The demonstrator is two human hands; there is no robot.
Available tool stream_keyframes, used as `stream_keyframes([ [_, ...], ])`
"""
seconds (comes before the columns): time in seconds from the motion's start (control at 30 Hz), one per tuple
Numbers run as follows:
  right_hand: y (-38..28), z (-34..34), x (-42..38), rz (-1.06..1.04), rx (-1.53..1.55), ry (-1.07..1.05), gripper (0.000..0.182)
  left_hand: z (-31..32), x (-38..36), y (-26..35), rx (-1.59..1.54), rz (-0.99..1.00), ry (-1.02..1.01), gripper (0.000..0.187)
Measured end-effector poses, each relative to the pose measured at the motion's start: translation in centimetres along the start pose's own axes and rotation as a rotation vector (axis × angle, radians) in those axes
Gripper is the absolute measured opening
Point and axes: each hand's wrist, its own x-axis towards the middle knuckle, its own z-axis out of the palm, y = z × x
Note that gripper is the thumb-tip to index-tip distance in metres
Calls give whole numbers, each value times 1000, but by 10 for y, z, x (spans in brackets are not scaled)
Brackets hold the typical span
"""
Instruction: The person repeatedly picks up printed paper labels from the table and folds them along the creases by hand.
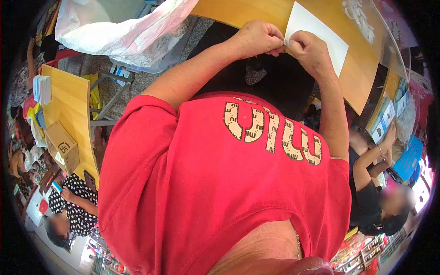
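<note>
My left hand point(259, 39) is closed in a pinch just left of a white sheet of paper point(321, 32). Its fingertips come close to those of my right hand point(312, 54). The right hand is closed too, thumb against curled finger, over the paper's lower left edge. Whatever lies between the fingertips of either hand is too small or too hidden to make out. The paper rests on a yellow wooden table point(355, 87), and both hands are at the table's near edge.
White looped pieces point(358, 20) lie at the table's far right. A white plastic sack point(119, 34) stands left. A side table point(68, 96) holds a cardboard box point(63, 145). One person point(75, 201) sits lower left, another point(366, 192) works at right.
</note>
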Motion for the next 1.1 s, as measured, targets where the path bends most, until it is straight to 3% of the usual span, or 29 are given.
stream_keyframes([
  [0.2,10,-5,-3,176,213,118,15,-1,1,1,-90,-34,-25,16],
  [0.3,0,-3,-8,68,270,97,14,-1,3,-1,-75,-35,-30,15],
  [0.37,-1,2,-10,-81,36,136,14,0,2,1,-83,-36,-39,15],
  [0.53,2,6,-8,-48,-12,111,12,0,1,0,-93,-42,-40,17],
  [0.7,-1,4,-9,130,190,136,14,-4,1,12,-101,-118,-104,21],
  [0.93,4,5,-9,165,270,155,16,-1,4,7,-62,-120,-71,24],
  [1.0,11,4,-9,249,458,189,16,-1,4,7,-86,-133,-72,22],
  [1.1,8,3,-11,149,495,228,17,-1,5,9,-114,-145,-50,20],
])
